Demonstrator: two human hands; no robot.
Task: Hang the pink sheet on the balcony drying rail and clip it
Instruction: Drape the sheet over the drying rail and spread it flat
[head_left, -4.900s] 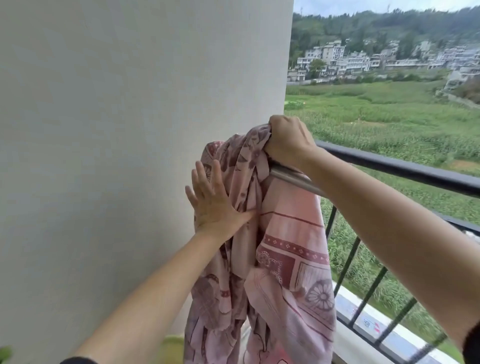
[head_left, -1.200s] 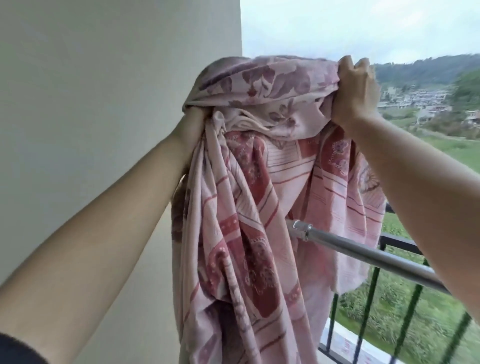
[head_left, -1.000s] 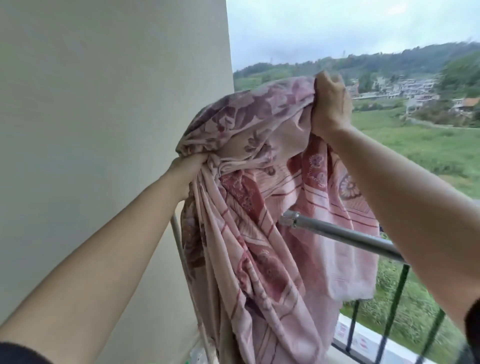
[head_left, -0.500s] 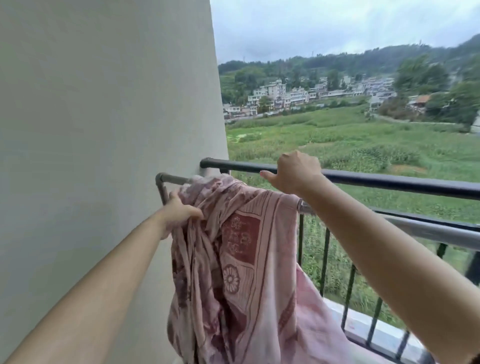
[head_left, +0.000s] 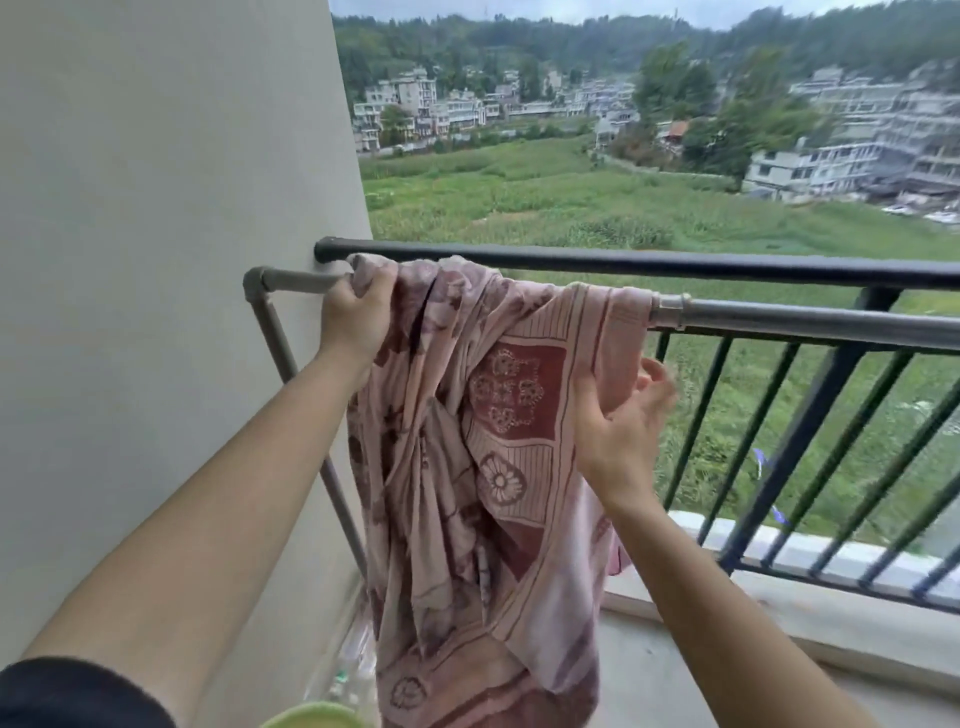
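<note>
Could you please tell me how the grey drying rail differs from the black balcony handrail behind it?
The drying rail is grey metal; the balcony handrail is black. The drying rail carries the bunched pink sheet; the balcony handrail has nothing hung on it. The drying rail sits nearer and lower and turns down at an elbow by the wall, while the balcony handrail ends straight at the wall. Both are round bars running level, roughly parallel.

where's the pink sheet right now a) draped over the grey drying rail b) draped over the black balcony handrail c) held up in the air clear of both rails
A: the pink sheet hangs bunched over the grey drying rail, in front of the black handrail; the left hand grips it at the rail and the right hand holds its edge lower down.
</note>
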